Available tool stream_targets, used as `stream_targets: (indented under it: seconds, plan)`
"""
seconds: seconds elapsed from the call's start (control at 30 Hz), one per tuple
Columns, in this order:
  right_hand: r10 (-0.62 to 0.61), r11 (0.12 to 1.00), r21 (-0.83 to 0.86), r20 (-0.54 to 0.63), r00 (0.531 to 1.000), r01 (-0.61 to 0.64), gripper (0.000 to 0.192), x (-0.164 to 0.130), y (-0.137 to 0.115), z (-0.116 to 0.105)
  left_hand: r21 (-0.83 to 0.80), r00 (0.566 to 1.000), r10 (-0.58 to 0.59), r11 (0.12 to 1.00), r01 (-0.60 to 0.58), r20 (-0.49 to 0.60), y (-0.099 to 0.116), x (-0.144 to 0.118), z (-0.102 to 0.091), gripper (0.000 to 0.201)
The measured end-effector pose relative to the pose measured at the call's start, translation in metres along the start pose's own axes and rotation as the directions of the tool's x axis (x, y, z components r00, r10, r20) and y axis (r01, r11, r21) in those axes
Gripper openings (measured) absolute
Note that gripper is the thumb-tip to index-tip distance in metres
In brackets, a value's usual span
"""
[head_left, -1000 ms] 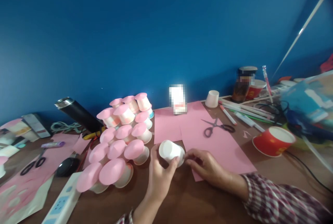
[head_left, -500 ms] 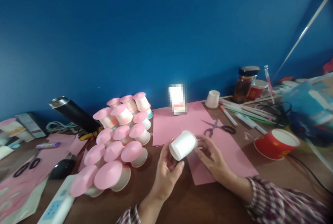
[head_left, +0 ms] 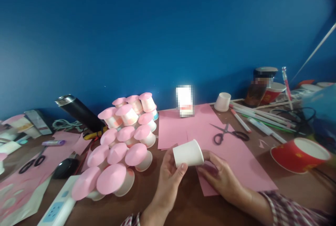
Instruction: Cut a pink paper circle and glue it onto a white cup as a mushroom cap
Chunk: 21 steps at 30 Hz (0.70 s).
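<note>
A plain white paper cup (head_left: 187, 153) lies tilted on its side in the air, its rim toward the right. My left hand (head_left: 169, 173) is closed around its narrower end, with the thumb along the near side. Close by the rim is my right hand (head_left: 223, 175), thumb and forefinger apart; its fingertips are partly behind the cup, so contact cannot be told. Beneath the hands lie pink paper sheets (head_left: 236, 159), with black-handled scissors (head_left: 225, 133) on top. Several paper cups with pink cone tops (head_left: 111, 178) stand in rows left of my hands.
A white cup (head_left: 222, 102) stands upside down near the wall. Pens (head_left: 240, 121) and a red paper cup (head_left: 296, 156) lie to the right. On the left are a black flask (head_left: 81, 114), a mouse (head_left: 65, 168), a power strip (head_left: 57, 205) and more scissors (head_left: 33, 163).
The white cup has turned so its rim now points right instead of its other end. My right hand has shifted slightly down and right, and the view has swung slightly left.
</note>
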State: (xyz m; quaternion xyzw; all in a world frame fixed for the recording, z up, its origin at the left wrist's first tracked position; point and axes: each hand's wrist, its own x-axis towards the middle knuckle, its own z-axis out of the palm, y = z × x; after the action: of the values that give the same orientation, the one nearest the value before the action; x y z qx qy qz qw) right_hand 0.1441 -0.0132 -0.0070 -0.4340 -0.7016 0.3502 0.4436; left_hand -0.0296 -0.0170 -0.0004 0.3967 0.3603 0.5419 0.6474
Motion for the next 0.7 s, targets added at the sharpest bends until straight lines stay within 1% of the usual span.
stream_targets:
  seconds: [0.1, 0.2, 0.3, 0.37, 0.43, 0.57, 0.63, 0.7]
  plan:
    - [-0.007, 0.996, -0.084, -0.079, 0.997, 0.001, 0.020, 0.0008, -0.0031, -0.0027, 0.102, 0.997, 0.049, 0.994, -0.043, -0.054, 0.0011, -0.0004, -0.0004, 0.067]
    - [0.039, 0.994, -0.096, -0.119, 0.992, -0.051, 0.013, 0.0007, -0.0038, -0.0046, 0.178, 0.992, 0.104, 0.980, -0.091, -0.065, 0.0012, -0.0007, 0.0004, 0.069]
    - [0.090, 0.995, -0.035, -0.073, 0.993, -0.093, 0.009, 0.0000, -0.0025, -0.0038, 0.141, 0.990, 0.118, 0.984, -0.106, -0.080, -0.0008, 0.0005, 0.0002, 0.070]
    - [0.096, 0.995, 0.012, -0.031, 0.995, -0.096, 0.009, -0.0007, -0.0021, -0.0020, 0.082, 0.993, 0.085, 0.994, -0.078, -0.081, -0.0027, 0.0019, -0.0008, 0.067]
    - [0.085, 0.996, 0.038, 0.010, 0.996, -0.086, 0.008, -0.0013, -0.0025, 0.0001, 0.038, 0.998, 0.032, 0.999, -0.031, -0.047, -0.0037, 0.0029, -0.0018, 0.060]
    - [0.045, 0.998, 0.045, 0.103, 0.994, -0.050, 0.010, -0.0015, -0.0046, 0.0025, 0.033, 0.999, -0.033, 0.999, 0.032, 0.016, -0.0004, 0.0021, -0.0022, 0.052]
    - [0.044, 0.998, 0.030, 0.122, 0.992, -0.048, 0.013, -0.0009, -0.0061, 0.0022, 0.047, 0.999, -0.039, 0.998, 0.039, 0.006, 0.0025, 0.0007, -0.0023, 0.052]
    - [0.049, 0.999, -0.008, 0.119, 0.992, -0.048, 0.014, -0.0003, -0.0078, 0.0011, 0.035, 0.999, -0.029, 0.999, 0.030, -0.031, 0.0040, -0.0006, -0.0029, 0.053]
